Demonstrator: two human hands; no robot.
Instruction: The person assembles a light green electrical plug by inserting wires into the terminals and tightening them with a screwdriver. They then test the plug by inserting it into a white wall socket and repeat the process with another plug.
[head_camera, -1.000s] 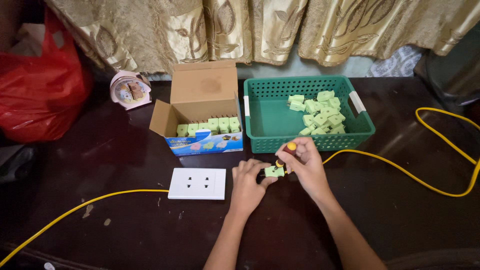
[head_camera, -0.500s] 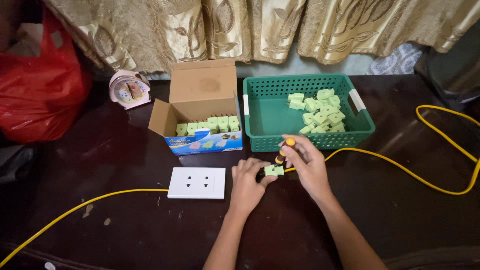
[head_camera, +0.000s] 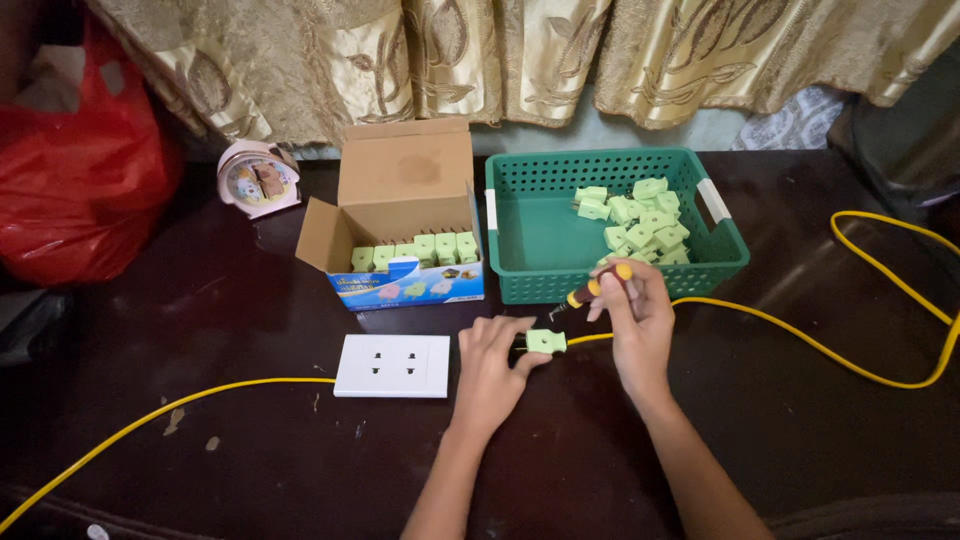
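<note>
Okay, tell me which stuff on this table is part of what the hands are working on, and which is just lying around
In use: left hand holding green plug; right hand with screwdriver; yellow cable.

Lying about: white socket plate, cardboard box, green basket, small clock, red bag.

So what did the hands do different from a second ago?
Very little. The right hand tipped the small yellow-handled screwdriver over, so its tip now points down-left at the light green plastic plug, which the left hand pinches as before. The white socket plate, open cardboard box, green plastic basket and yellow cable have not moved.
</note>
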